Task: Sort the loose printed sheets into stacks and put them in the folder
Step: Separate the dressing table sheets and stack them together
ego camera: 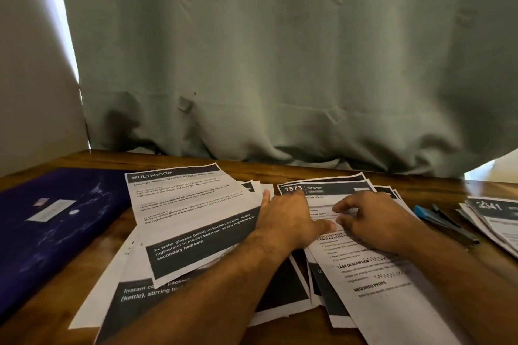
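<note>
Kitchen sheet under both hands' fingers

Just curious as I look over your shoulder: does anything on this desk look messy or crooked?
Yes. The white printed sheets lie fanned and skewed over one another on the brown wooden table, not squared up. The dark purple folder sits closed at the left.

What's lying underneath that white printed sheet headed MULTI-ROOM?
Under the white MULTI-ROOM printed sheet, more overlapping printed sheets poke out below and right; their covered text and the brown wooden table beneath stay hidden.
</note>
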Demonstrator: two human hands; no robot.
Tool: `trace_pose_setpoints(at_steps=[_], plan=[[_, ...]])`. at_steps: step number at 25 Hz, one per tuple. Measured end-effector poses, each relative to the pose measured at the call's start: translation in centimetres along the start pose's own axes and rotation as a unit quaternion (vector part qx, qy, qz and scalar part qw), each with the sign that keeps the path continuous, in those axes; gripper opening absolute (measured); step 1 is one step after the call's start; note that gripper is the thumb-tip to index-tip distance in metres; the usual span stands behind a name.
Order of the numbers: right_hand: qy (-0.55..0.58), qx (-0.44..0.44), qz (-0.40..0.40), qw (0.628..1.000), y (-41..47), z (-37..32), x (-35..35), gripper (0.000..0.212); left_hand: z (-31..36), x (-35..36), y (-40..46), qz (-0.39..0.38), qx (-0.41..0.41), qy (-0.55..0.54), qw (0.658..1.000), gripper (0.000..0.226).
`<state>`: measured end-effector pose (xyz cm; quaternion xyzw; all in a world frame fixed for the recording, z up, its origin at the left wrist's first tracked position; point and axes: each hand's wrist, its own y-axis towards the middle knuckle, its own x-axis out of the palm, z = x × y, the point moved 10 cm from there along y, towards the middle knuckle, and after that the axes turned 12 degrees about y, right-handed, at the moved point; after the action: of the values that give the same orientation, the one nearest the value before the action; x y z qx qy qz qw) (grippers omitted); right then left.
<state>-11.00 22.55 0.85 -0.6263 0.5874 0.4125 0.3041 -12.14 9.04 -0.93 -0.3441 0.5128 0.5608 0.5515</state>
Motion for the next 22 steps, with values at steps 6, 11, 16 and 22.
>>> trace_pose_setpoints(at_steps=[6, 11, 16, 22], plan=[[-0.007, 0.031, -0.019, 0.999, -1.8, -1.8, 1.4, 0.034, -0.3, -0.4, -0.1, 0.018, -0.029, -0.025, 0.999, 0.068], [-0.055, 0.045, -0.025, 0.997, -2.5, -4.4, 3.4, 0.031, -0.8, -2.0, -0.5, 0.069, -0.059, -0.106, 0.990, 0.067], [-0.026, 0.055, -0.015, 0.998, -2.3, -3.9, 2.9, 0.049, -1.9, -2.0, -1.0, 0.085, -0.086, -0.298, 0.947, 0.064], [0.012, -0.044, 0.089, 0.995, -1.8, -4.6, -0.4, 0.083, -0.9, -1.4, -0.9, 0.042, -0.042, -0.315, 0.947, 0.036]])
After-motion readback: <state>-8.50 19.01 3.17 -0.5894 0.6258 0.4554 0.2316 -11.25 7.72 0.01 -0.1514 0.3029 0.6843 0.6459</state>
